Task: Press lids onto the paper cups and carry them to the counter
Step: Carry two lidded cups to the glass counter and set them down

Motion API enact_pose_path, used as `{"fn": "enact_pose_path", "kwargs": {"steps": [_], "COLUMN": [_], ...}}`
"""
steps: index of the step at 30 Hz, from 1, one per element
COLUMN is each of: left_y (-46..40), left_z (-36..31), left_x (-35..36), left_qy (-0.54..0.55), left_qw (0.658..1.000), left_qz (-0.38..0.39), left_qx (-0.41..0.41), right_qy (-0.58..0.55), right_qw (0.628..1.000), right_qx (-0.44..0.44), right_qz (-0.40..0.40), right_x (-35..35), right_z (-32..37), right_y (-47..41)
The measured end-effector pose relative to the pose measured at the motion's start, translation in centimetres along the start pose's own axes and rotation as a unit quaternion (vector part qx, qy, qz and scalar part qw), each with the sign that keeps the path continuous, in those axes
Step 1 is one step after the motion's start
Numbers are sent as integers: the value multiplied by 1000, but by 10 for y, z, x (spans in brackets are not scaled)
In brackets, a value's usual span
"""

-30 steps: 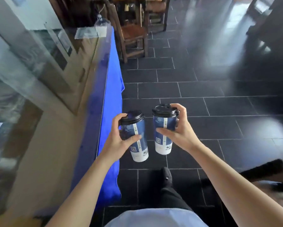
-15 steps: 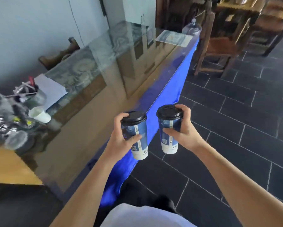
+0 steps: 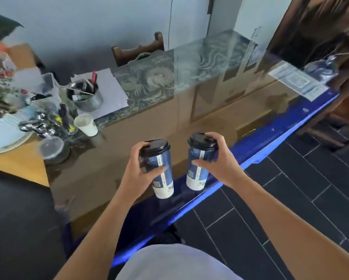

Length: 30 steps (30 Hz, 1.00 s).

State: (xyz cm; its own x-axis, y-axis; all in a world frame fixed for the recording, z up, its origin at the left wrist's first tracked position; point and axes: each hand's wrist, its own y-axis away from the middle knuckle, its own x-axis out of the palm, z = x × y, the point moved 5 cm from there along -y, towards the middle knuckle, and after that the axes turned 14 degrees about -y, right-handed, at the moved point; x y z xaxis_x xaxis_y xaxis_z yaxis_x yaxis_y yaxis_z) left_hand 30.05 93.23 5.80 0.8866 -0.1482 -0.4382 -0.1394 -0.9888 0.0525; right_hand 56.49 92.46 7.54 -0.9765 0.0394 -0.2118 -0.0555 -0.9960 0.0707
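I hold two blue-and-white paper cups with black lids, one in each hand. My left hand (image 3: 138, 170) grips the left cup (image 3: 163, 174), which tilts slightly. My right hand (image 3: 220, 164) grips the right cup (image 3: 197, 168) with fingers over its lid rim. Both cups hang just above the near edge of the glass-topped counter (image 3: 220, 102), which has a blue front edge.
On the counter's left stand a white paper cup (image 3: 86, 124), a metal tin of pens (image 3: 87, 96), papers (image 3: 111, 91), a clear plastic lid (image 3: 50, 147), a plate (image 3: 5, 130) and a plant. A printed sheet (image 3: 297, 82) lies far right. Dark tiled floor (image 3: 290, 188) lies to the right.
The view has swung left from the floor onto the counter. Both hands, still gripping the cups, now hang over the counter's near edge instead of beside it.
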Motion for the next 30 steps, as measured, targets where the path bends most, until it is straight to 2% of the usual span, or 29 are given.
{"fn": "enact_pose_path", "kwargs": {"steps": [8,16,23,26,30], "left_y": [-61,-105,-144,-166,-189], "left_z": [26,47,50,55,66], "left_x": [-24,-44,-42,-36,-30], "left_qy": [-2,-40,-159,-178,-177], "left_qw": [997,986,972,970,964], "left_qz": [-54,-119,-147,-144,-180], "left_qx": [-59,-106,-88,-82,-85], "right_qy": [47,77,99,113,115], "right_qw": [992,978,961,956,951], "right_qx": [5,7,-41,-67,-78], "right_qz": [117,196,254,262,275], "right_x": [50,75,86,92,102], "right_z": [0,0,-14,-18,-27], "right_y": [-102,-193,-263,-283,-301]}}
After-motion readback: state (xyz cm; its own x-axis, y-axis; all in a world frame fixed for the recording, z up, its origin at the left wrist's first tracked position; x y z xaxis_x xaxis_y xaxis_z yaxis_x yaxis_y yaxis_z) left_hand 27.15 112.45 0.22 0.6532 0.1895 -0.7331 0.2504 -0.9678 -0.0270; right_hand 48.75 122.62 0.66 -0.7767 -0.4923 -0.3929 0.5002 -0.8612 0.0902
